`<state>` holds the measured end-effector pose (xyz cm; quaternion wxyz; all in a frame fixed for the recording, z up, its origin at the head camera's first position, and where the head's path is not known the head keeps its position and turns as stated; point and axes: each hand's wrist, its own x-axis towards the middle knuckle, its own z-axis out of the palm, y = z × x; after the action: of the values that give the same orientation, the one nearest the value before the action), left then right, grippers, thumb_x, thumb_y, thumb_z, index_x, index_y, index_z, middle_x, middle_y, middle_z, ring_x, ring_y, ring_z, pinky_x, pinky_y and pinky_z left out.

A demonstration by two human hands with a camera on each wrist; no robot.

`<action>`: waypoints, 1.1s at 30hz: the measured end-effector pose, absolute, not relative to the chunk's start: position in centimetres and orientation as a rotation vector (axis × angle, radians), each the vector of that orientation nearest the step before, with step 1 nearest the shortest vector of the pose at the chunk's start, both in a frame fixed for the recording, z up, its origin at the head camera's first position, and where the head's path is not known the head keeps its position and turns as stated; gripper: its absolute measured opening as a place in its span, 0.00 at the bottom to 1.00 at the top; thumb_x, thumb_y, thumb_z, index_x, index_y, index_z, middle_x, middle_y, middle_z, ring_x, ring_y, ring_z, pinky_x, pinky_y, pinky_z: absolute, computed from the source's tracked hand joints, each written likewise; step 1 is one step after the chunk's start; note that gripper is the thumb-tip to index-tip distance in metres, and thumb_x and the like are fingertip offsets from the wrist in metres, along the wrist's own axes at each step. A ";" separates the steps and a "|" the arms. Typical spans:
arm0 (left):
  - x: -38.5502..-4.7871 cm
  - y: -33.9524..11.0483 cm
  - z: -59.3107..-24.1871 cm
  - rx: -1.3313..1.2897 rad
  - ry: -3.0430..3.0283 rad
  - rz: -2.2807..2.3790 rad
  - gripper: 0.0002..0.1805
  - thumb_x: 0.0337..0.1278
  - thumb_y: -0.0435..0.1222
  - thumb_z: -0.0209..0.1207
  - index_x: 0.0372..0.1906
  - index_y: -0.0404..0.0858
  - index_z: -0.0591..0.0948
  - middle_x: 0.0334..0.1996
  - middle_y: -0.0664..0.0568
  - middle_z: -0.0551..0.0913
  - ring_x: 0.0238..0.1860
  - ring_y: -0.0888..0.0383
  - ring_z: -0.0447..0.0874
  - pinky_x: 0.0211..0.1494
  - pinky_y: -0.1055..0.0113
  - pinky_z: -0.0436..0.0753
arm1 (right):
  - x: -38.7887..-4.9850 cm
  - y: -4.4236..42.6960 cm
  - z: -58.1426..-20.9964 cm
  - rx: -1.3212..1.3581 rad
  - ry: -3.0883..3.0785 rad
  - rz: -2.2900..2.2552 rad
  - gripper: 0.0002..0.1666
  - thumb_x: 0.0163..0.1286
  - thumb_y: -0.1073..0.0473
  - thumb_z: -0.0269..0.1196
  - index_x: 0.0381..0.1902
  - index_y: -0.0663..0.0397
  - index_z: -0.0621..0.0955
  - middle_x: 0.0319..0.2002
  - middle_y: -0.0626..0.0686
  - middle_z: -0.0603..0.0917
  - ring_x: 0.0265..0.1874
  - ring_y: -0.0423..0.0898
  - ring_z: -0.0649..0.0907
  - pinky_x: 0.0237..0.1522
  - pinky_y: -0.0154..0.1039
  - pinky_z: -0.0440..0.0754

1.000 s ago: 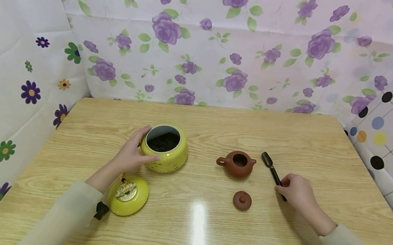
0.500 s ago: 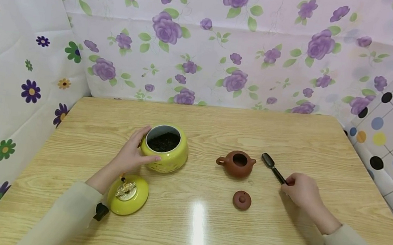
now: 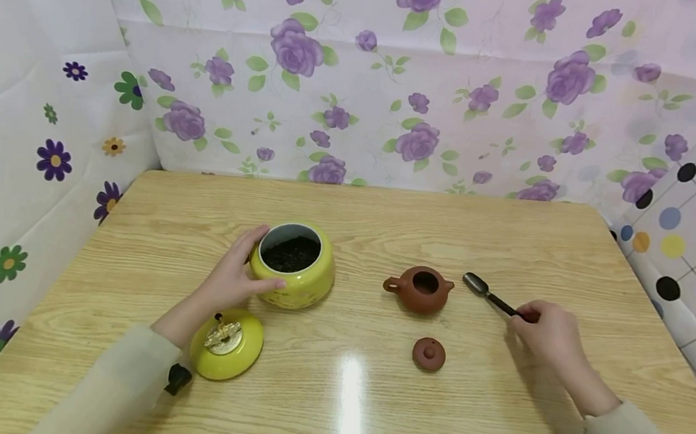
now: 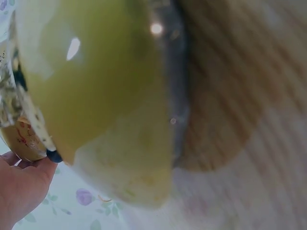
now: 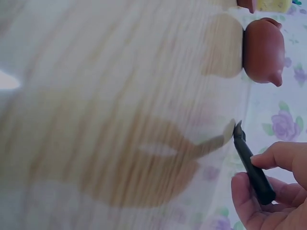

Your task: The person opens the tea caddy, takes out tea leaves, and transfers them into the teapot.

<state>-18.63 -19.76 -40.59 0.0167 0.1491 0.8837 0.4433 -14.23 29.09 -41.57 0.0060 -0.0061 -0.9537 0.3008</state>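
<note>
My left hand (image 3: 228, 280) curves round the left side of a yellow jar (image 3: 307, 286), thumb on its front; dark loose leaves (image 3: 293, 254) lie inside. Below that hand, a yellow lid (image 3: 242, 356) with a gold ornament lies on the table and fills much of the left wrist view (image 4: 96, 86). At the right, my right hand (image 3: 551, 336) pinches the handle of a black scoop (image 3: 499, 303), whose head points left toward a brown teapot (image 3: 422, 291). In the right wrist view, thumb and fingers hold the black handle (image 5: 254, 175).
A small brown teapot lid (image 3: 429, 355) lies on the wooden table (image 3: 298, 413) in front of the teapot. Patterned cloth (image 3: 362, 103) hangs behind the table and at both sides.
My right hand has moved a little right and away from me, swinging the scoop's handle end with it, so the scoop lies flatter across the view. The left hand has stayed on the jar.
</note>
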 end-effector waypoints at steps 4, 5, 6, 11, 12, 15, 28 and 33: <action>-18.6 -19.7 -40.7 0.469 2.774 1.357 0.55 0.46 0.43 0.72 0.74 0.34 0.51 0.74 0.38 0.49 0.73 0.40 0.48 0.73 0.42 0.56 | -14.2 29.3 -41.3 -0.071 -2.917 0.962 0.14 0.64 0.61 0.60 0.41 0.67 0.82 0.34 0.62 0.85 0.27 0.45 0.80 0.28 0.35 0.77; -18.5 -19.7 -40.7 0.471 2.779 1.358 0.55 0.46 0.43 0.72 0.74 0.34 0.51 0.74 0.38 0.49 0.73 0.40 0.48 0.73 0.42 0.56 | -14.3 29.3 -41.3 -0.074 -2.892 0.961 0.14 0.64 0.60 0.60 0.41 0.67 0.83 0.34 0.62 0.85 0.28 0.44 0.80 0.28 0.35 0.77; -18.5 -19.7 -40.8 0.474 2.783 1.359 0.55 0.45 0.43 0.72 0.74 0.34 0.52 0.74 0.38 0.49 0.73 0.40 0.49 0.73 0.42 0.56 | -14.3 29.4 -41.3 -0.071 -2.868 0.957 0.14 0.64 0.60 0.61 0.41 0.66 0.83 0.34 0.62 0.85 0.28 0.44 0.80 0.28 0.34 0.77; -18.2 -19.7 -41.0 0.476 2.794 1.360 0.55 0.45 0.43 0.72 0.74 0.34 0.52 0.74 0.39 0.49 0.74 0.40 0.45 0.73 0.41 0.54 | -14.5 29.6 -41.3 -0.048 -2.747 0.916 0.12 0.64 0.59 0.63 0.39 0.64 0.84 0.33 0.62 0.85 0.25 0.35 0.78 0.25 0.28 0.76; -18.1 -19.6 -41.0 0.474 2.795 1.358 0.55 0.45 0.43 0.72 0.74 0.34 0.52 0.74 0.39 0.49 0.74 0.40 0.44 0.73 0.41 0.53 | -14.5 29.6 -41.3 -0.053 -2.728 0.909 0.12 0.64 0.58 0.64 0.38 0.63 0.84 0.33 0.62 0.85 0.24 0.31 0.77 0.23 0.26 0.75; -18.0 -19.6 -41.0 0.468 2.785 1.354 0.55 0.46 0.43 0.72 0.74 0.35 0.51 0.74 0.40 0.49 0.75 0.40 0.41 0.73 0.39 0.51 | -14.5 29.7 -41.2 -0.079 -2.674 0.936 0.13 0.64 0.57 0.64 0.38 0.63 0.84 0.32 0.60 0.86 0.22 0.23 0.73 0.22 0.24 0.75; -17.7 -19.3 -40.8 0.468 2.753 1.403 0.54 0.46 0.42 0.72 0.74 0.37 0.51 0.74 0.40 0.49 0.75 0.40 0.41 0.73 0.39 0.52 | -14.9 29.6 -39.2 -0.285 -2.360 1.585 0.09 0.63 0.53 0.66 0.39 0.49 0.81 0.26 0.31 0.82 0.27 0.28 0.83 0.31 0.19 0.80; -17.6 -19.3 -40.8 0.468 2.738 1.422 0.55 0.46 0.41 0.72 0.74 0.36 0.51 0.74 0.40 0.48 0.74 0.40 0.42 0.73 0.40 0.54 | -15.0 29.1 -38.3 -0.267 -2.114 1.862 0.08 0.61 0.58 0.68 0.38 0.53 0.83 0.26 0.39 0.85 0.27 0.32 0.84 0.35 0.20 0.82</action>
<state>-17.62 -19.33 -40.85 0.0103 0.1501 0.8773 0.4557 -14.96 29.12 -38.32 0.1552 -0.0932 -0.7379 0.6502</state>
